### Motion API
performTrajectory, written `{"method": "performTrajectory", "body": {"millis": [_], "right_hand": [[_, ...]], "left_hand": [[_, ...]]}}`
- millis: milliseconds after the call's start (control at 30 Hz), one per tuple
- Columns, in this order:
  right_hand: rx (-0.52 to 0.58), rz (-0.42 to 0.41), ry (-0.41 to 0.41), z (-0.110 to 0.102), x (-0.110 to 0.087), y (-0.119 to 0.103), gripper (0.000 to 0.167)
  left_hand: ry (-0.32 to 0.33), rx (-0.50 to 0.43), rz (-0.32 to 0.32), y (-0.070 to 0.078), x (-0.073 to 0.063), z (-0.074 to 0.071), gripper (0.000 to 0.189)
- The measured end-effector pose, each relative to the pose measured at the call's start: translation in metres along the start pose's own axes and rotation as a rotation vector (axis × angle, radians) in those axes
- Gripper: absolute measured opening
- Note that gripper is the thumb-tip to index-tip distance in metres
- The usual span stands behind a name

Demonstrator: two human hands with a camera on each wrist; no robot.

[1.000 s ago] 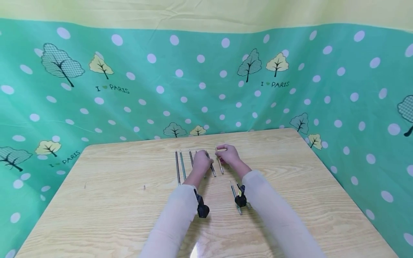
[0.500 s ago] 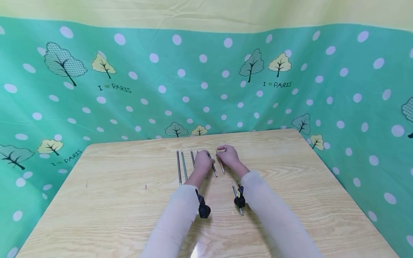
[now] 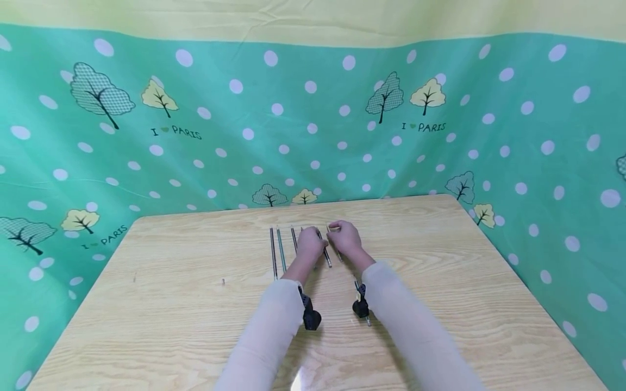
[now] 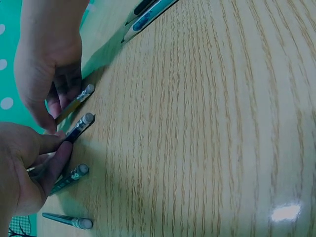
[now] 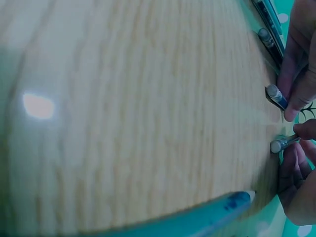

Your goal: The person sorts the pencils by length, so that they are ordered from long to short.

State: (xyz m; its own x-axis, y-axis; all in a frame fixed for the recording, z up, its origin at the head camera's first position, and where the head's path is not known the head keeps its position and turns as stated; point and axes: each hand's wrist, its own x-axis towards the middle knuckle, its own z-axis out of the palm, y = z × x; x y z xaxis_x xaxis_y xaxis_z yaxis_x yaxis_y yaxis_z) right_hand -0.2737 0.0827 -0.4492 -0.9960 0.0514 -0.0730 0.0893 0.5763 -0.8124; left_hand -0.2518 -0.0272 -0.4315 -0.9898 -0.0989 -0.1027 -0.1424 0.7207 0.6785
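Note:
In the head view my left hand (image 3: 310,244) pinches a dark pencil (image 3: 326,257) between thumb and fingers; its eraser end points toward me. Close by on the right, my right hand (image 3: 346,238) holds a yellow pencil (image 4: 74,104) between thumb and fingers, with its eraser end (image 5: 277,146) sticking out toward the right wrist camera. To the left of both hands lie a black pencil (image 3: 273,252), a teal pencil (image 3: 281,250) and a dark pencil (image 3: 294,237), roughly side by side. Another pencil (image 4: 69,178) is partly hidden beneath my left hand.
Below my right wrist lies a teal pencil (image 5: 197,217), and a dark pencil (image 4: 140,9) sits beside it in the left wrist view. A small scrap (image 3: 223,282) is on the wooden table (image 3: 171,315). A green dotted curtain (image 3: 220,125) hangs behind the table.
My right wrist has shifted slightly left, covering more of the pencils beneath it. Both hands keep their grips, and the head view has turned slightly left.

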Motion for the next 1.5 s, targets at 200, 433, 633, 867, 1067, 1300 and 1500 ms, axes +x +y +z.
{"method": "performTrajectory", "body": {"millis": [200,433,633,867,1067,1300,1500], "right_hand": [[-0.057,0.01,0.022,0.0025,-0.0026,-0.0016,0.027],[-0.079,0.005,0.035,0.0033,-0.0042,-0.001,0.026],[-0.087,0.0,0.042,0.0028,-0.0057,-0.0008,0.027],[-0.108,-0.006,0.049,0.0049,-0.0052,0.0004,0.026],[-0.119,-0.001,0.048,0.0064,-0.0047,0.0004,0.025],[-0.135,0.007,0.057,0.0066,-0.004,-0.0008,0.025],[-0.128,0.015,0.041,0.0041,-0.0042,-0.0031,0.025]], "left_hand": [[0.001,-0.019,0.002,-0.0004,0.0009,0.0,0.041],[0.002,-0.002,0.004,-0.001,0.0011,0.0006,0.04],[0.004,0.004,0.009,-0.0006,0.0016,0.0018,0.042],[0.006,-0.004,0.002,-0.0022,0.0026,0.0033,0.04],[0.02,0.002,0.02,-0.0052,0.0037,0.0048,0.034],[0.017,-0.003,0.011,-0.0039,0.0035,0.0047,0.038],[0.013,-0.006,0.006,-0.0032,0.003,0.0042,0.039]]}}
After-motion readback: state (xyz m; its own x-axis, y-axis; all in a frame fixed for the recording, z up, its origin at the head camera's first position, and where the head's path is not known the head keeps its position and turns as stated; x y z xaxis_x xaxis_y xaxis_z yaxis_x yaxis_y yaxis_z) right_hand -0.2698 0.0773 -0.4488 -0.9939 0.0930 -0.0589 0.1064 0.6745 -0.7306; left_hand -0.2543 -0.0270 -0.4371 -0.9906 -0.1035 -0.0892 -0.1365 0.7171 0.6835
